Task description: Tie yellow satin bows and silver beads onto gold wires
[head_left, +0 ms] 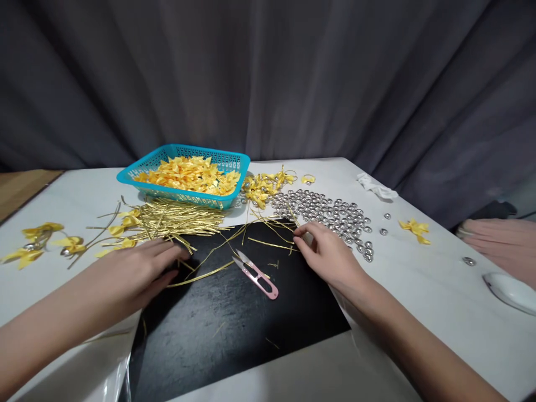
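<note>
Over the left edge of the black mat (234,346), my left hand (146,268) has its fingers curled close together beside gold strands; what they grip, if anything, is hidden. My right hand (324,254) pinches thin gold strands (272,244) at the mat's upper right edge. Pink-handled thread snips (262,280) lie on the mat between both hands, blades toward the upper left. A heap of short gold strands (171,218) spreads just beyond my left hand. Many silver round pieces (330,212) lie scattered beyond my right hand.
A blue basket (184,195) of yellow ribbon pieces (192,176) stands at the back. Yellow bows (263,187) lie beside it, others (69,244) at the left. A crumpled white tissue (377,187) and a white object (511,291) are at the right. Pink fabric (502,245) shows beyond the table edge.
</note>
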Demonstrator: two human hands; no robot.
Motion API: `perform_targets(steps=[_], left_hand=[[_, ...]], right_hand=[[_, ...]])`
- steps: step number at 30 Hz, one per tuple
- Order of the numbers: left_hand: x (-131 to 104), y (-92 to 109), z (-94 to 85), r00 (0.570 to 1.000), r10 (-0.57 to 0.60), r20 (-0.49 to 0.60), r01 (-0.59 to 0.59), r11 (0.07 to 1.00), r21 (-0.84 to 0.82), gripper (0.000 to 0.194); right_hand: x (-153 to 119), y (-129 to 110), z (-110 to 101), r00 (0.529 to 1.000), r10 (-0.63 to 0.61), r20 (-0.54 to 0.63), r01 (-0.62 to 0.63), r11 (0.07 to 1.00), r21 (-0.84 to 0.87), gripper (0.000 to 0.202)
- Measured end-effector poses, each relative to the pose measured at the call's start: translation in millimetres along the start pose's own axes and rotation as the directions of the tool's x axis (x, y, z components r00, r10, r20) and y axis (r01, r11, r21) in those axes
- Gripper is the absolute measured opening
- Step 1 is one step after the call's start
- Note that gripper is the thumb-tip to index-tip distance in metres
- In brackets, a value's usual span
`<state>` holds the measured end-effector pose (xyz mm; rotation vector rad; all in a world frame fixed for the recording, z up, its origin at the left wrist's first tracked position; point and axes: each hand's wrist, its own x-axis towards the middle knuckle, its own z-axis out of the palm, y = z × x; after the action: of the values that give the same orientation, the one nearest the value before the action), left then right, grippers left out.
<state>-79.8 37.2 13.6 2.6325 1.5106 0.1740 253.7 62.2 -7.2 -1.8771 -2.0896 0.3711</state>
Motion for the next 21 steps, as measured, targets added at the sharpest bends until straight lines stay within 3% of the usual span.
perform_targets(steps=[2,4,7,10,16,21], left_hand=[[4.0,1.8,9.3,0.994,0.094,-0.054,-0.090,0.993,0.075,0.047],[6.2,3.1,19.1,0.991,0.134,-0.008,-0.133,0.988,0.081,0.060],[5.0,-0.9,30.7,0.985,0.129,0.116,-0.133,0.991,0.025,0.062],[1.8,-10.8,34.5,0.984,0.102,0.147,-0.104,0.995,0.008,0.062],[9.2,-10.7,22.2,0.994,0.091,0.061,-0.093,0.995,0.030,0.057],[44.1,11.0,6.1,1.000,0.013,-0.024,-0.013,1.000,0.006,0.051]], right_hand=[[-0.9,-0.6,0.4,0.996,-0.089,-0.029,0.089,0.996,-0.001,0.022],[-2.2,-0.7,1.7,0.981,-0.195,-0.020,0.195,0.980,-0.031,0.029],[-4.1,0.2,5.2,0.952,-0.292,0.092,0.299,0.952,-0.071,0.042],[-5.6,1.1,8.7,0.930,-0.290,0.226,0.318,0.943,-0.097,0.054],[-6.2,-1.2,10.1,0.930,-0.255,0.266,0.295,0.947,-0.123,0.057],[-4.1,-1.2,12.7,0.945,-0.255,0.205,0.280,0.954,-0.102,0.054]])
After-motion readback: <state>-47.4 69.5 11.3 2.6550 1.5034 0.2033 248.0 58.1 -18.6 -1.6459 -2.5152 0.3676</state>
